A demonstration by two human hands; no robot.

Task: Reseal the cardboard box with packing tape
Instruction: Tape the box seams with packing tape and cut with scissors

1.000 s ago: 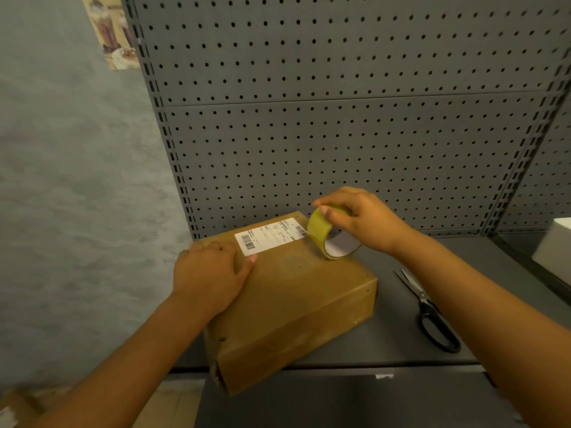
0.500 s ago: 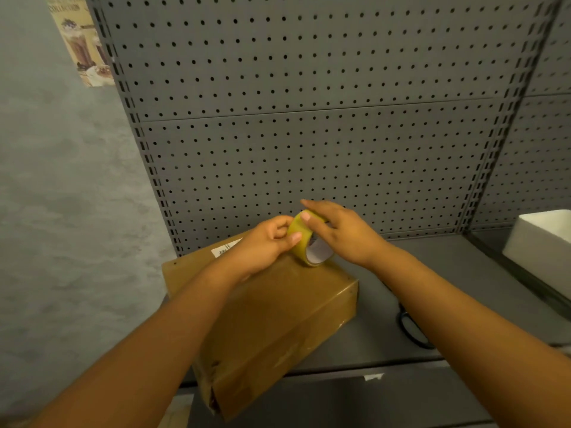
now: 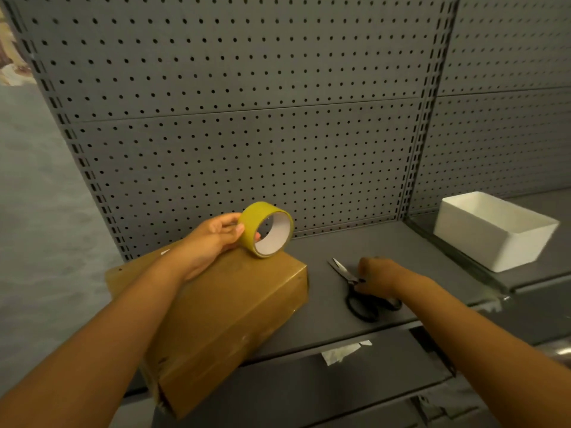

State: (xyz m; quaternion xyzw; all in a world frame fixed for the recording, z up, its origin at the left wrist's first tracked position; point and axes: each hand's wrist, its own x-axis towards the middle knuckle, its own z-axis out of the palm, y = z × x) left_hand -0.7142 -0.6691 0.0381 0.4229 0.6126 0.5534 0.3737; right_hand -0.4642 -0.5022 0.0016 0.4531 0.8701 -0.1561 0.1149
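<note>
A person's left hand (image 3: 213, 239) pinches a roll of tape (image 3: 266, 229) above the far corner of a cardboard box (image 3: 222, 316) on a grey shelf (image 3: 333, 242); the right hand (image 3: 378, 278) curls over scissors (image 3: 355, 287), grip unclear.

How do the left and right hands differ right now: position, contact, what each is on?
The left hand is raised above the cardboard box, while the right hand is low on the shelf. The left hand grips the tape roll by its outer band; the right hand rests curled on the scissors, which lie flat. Whether it has actually gripped them is unclear. Both reach forward from bare forearms.
</note>
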